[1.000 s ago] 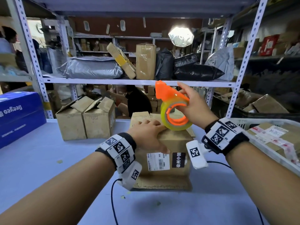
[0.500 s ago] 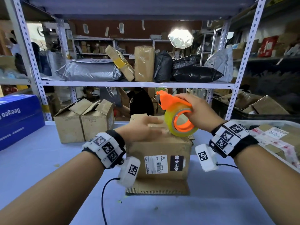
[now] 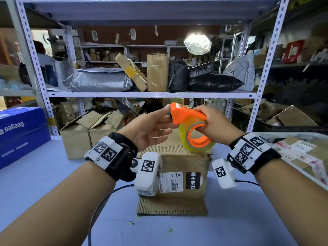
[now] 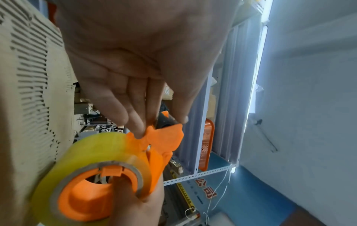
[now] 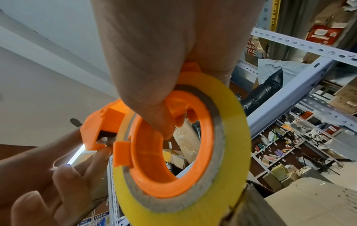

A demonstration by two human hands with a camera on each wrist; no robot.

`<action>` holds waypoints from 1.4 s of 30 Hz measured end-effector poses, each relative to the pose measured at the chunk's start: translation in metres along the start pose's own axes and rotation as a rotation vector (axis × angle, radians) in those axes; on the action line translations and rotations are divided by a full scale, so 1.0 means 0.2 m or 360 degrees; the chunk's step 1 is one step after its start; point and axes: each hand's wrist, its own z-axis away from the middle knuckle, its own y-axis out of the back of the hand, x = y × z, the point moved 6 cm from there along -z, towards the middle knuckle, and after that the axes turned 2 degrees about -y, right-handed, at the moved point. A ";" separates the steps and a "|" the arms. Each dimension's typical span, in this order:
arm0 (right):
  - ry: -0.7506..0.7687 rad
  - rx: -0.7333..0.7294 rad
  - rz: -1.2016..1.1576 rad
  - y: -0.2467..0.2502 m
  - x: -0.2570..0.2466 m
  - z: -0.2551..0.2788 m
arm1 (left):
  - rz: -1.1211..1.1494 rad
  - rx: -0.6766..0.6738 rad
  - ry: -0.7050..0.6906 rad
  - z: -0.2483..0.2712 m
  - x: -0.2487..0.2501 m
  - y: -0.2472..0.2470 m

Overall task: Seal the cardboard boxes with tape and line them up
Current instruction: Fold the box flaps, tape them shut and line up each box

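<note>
Left hand (image 3: 149, 125) now on plastic dispenser (image 3: 184, 115)

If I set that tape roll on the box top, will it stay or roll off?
On edge the tape roll would likely roll, being round; its orange cutter might check it. Laid flat it should stay, though the cardboard box top looks torn and uneven.

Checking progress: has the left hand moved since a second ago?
Yes. The left hand has lifted off the cardboard box, up to the tape dispenser held above it.
</note>
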 end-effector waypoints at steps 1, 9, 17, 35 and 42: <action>0.0000 -0.0002 0.0011 0.00 0.00 0.00 | 0.0027 0.0000 0.0018 0.00 -0.01 0.00; 0.0022 -0.0022 0.0049 -0.01 -0.03 0.01 | 0.0235 -0.0001 0.0163 0.00 -0.07 0.03; 0.0075 -0.0067 0.0220 0.01 -0.05 0.00 | 0.0287 0.0089 0.0068 0.00 -0.04 0.04; 0.0237 0.0036 0.0254 0.09 -0.19 -0.05 | 0.0294 0.0259 -0.0097 0.10 0.15 0.23; 0.0100 0.0084 0.0473 0.20 0.02 -0.06 | 0.0209 0.0384 -0.0154 0.17 0.16 0.53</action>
